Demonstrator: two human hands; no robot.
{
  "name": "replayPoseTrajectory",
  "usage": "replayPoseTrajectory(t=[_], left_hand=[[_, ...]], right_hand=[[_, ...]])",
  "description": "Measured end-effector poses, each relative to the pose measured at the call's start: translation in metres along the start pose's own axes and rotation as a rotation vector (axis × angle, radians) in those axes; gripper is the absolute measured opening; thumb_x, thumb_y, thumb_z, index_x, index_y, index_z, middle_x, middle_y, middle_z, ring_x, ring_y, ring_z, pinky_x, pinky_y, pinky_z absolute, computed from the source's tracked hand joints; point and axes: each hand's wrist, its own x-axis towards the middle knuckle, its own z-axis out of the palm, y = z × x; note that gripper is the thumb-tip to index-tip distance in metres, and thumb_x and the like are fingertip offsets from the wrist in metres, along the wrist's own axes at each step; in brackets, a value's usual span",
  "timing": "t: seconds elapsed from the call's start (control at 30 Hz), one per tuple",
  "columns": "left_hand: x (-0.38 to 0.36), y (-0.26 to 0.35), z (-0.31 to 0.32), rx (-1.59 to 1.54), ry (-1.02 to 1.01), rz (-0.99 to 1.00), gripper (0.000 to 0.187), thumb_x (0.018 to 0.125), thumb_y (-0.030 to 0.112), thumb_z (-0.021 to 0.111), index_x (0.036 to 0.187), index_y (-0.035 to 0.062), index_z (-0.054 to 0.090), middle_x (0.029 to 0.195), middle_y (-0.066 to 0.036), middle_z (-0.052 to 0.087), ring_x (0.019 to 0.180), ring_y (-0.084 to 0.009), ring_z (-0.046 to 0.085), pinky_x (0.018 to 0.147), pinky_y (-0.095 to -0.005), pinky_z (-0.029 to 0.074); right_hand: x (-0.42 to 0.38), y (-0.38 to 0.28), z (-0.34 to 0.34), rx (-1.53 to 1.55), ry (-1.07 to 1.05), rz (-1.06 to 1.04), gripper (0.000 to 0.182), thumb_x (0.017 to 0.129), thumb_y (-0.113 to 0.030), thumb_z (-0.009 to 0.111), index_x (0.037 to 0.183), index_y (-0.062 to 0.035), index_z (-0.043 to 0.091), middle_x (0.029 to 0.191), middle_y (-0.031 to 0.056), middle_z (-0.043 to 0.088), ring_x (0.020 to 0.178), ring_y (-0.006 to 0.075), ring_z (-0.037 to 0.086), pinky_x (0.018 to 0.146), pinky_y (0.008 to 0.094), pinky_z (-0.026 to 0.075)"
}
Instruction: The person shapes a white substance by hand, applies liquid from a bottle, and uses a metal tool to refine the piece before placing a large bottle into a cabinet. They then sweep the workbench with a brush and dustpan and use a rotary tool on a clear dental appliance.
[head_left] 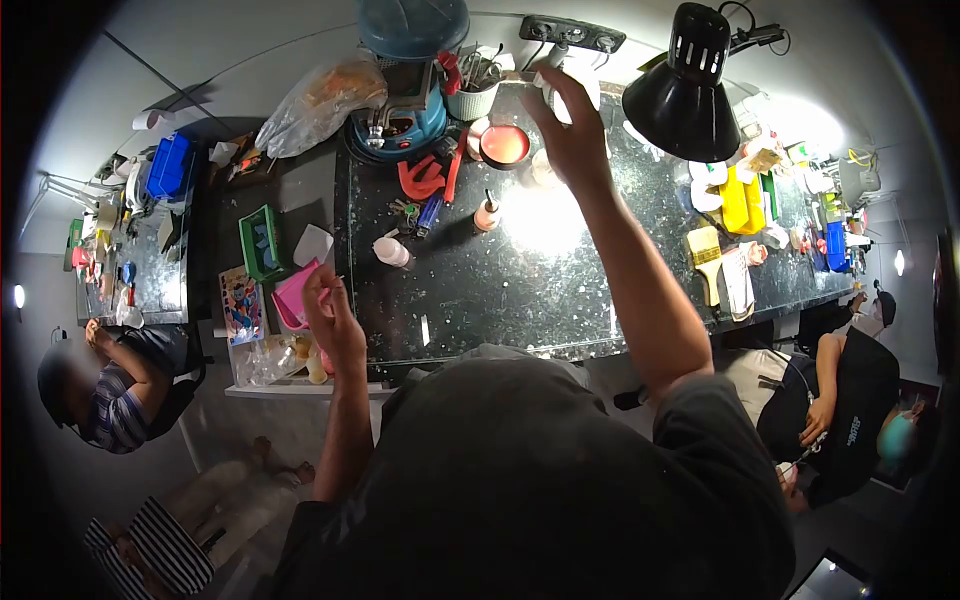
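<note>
Pink tray (289,301) is lying partly behind the left hand (338,330), whose grip cannot be told, while the open right hand (578,145) is apparently reaching forward, next calling for controlled finger closure.

On the bench (460,310), a bowl (504,147) is placed behind a bottle (488,216), and a brush (707,262) is laid at the right. Left of the bench, a basket (248,252) is set behind a tray (290,298).
</note>
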Motion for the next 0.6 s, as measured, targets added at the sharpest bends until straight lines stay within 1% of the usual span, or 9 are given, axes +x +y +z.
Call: replayPoseTrajectory(t=[0.1,0.17,0.23,0.3,0.33,0.43,0.5,0.57,0.6], left_hand=[[-0.009,0.008,-0.004,0.085,0.037,0.072,0.028,0.098,0.011,0.055,0.123,-0.0006,0.052,0.117,-0.011,0.055,0.099,-0.017,0.053,0.087,-0.0323,0.044],[-0.015,0.016,0.0,0.247,0.065,0.271,0.03,0.098,0.013,0.054,0.124,-0.001,0.052,0.117,-0.012,0.056,0.104,-0.0211,0.054,0.094,-0.0342,0.043],[-0.018,0.028,0.01,0.356,-0.007,0.407,0.031,0.097,0.012,0.054,0.124,-0.002,0.051,0.119,-0.014,0.056,0.105,-0.0231,0.054,0.093,-0.0348,0.043],[-0.024,0.039,0.033,0.269,-0.2,0.541,0.032,0.095,0.01,0.055,0.125,-0.0012,0.051,0.119,-0.013,0.056,0.104,-0.0235,0.054,0.092,-0.0343,0.043],[-0.027,0.047,0.047,0.257,-0.264,0.582,0.032,0.093,0.008,0.056,0.123,-0.0009,0.053,0.117,-0.012,0.057,0.102,-0.0238,0.055,0.09,-0.0338,0.043],[-0.034,0.063,0.092,0.134,-0.486,0.459,0.031,0.086,0.007,0.062,0.117,0.004,0.059,0.112,-0.012,0.058,0.105,-0.0261,0.056,0.087,-0.0351,0.045],[-0.035,0.061,0.121,0.11,-0.594,0.329,0.039,0.085,0.008,0.065,0.123,0.0058,0.056,0.115,-0.012,0.056,0.105,-0.0256,0.055,0.086,-0.0337,0.046],[-0.035,0.041,0.139,0.165,-0.612,0.286,0.05,0.082,0.011,0.069,0.128,0.0055,0.05,0.118,-0.012,0.053,0.109,-0.0265,0.053,0.086,-0.0348,0.047],[-0.034,0.034,0.146,0.222,-0.596,0.208,0.054,0.081,0.012,0.071,0.129,0.0053,0.049,0.119,-0.013,0.052,0.111,-0.0274,0.052,0.089,-0.0367,0.046]], right_hand=[[-0.103,-0.015,-0.042,0.001,-0.062,0.125,0.04,0.089,-0.023,0.068,0.124,-0.0054,0.06,0.122,0.0163,0.063,0.118,0.03,0.059,0.101,0.0369,0.043],[-0.174,-0.024,-0.064,0.13,-0.291,0.428,0.04,0.09,-0.016,0.066,0.128,-0.0046,0.057,0.125,0.0164,0.062,0.117,0.0254,0.059,0.101,0.0364,0.043],[-0.236,-0.037,-0.074,0.39,-0.447,0.782,0.047,0.097,-0.031,0.06,0.133,-0.0025,0.051,0.144,0.0173,0.046,0.128,0.0277,0.05,0.107,0.0387,0.04],[-0.263,-0.031,-0.096,0.334,-0.978,1.03,0.061,0.101,-0.048,0.046,0.147,-0.0074,0.04,0.155,0.0171,0.031,0.144,0.0244,0.03,0.116,0.0341,0.026],[-0.258,-0.029,-0.106,0.344,-0.958,1.04,0.061,0.101,-0.048,0.046,0.147,-0.0074,0.04,0.155,0.0171,0.031,0.144,0.0244,0.03,0.116,0.0341,0.026],[-0.223,-0.008,-0.128,0.598,-1.328,0.805,0.059,0.1,-0.048,0.048,0.14,-0.0057,0.05,0.138,0.0173,0.055,0.126,0.0218,0.054,0.111,0.032,0.034],[-0.194,0.012,-0.131,0.748,-1.135,1.011,0.045,0.099,-0.039,0.054,0.13,-0.0066,0.06,0.107,0.0134,0.071,0.092,0.0173,0.068,0.092,0.0302,0.047],[-0.175,0.032,-0.123,0.446,-0.739,1.01,0.033,0.096,-0.024,0.06,0.122,-0.004,0.062,0.085,0.0068,0.069,0.066,0.0143,0.063,0.078,0.0284,0.051],[-0.174,0.06,-0.111,0.3,-0.565,0.871,0.031,0.092,-0.023,0.062,0.117,-0.005,0.064,0.08,0.0058,0.066,0.064,0.0138,0.061,0.07,0.0289,0.05]])
